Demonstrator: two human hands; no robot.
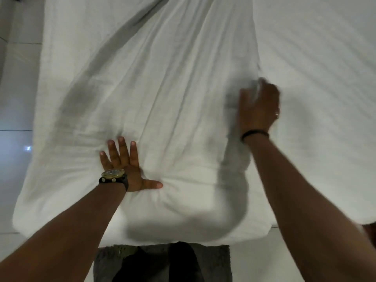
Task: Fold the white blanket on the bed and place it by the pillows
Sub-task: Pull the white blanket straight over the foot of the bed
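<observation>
The white blanket [162, 82] lies in a long wrinkled strip down the middle of the bed, its near end reaching the foot edge. My left hand [124, 165] presses flat on it near that end, fingers spread, a watch on the wrist. My right hand [258, 106] is blurred at the blanket's right edge, fingers extended over the cloth; whether it pinches the edge I cannot tell. No pillows are in view.
The striped white bed sheet [325, 68] shows to the right of the blanket. A pale tiled floor [16, 123] runs along the bed's left side. A grey mat [213, 261] lies on the floor at the foot of the bed, under me.
</observation>
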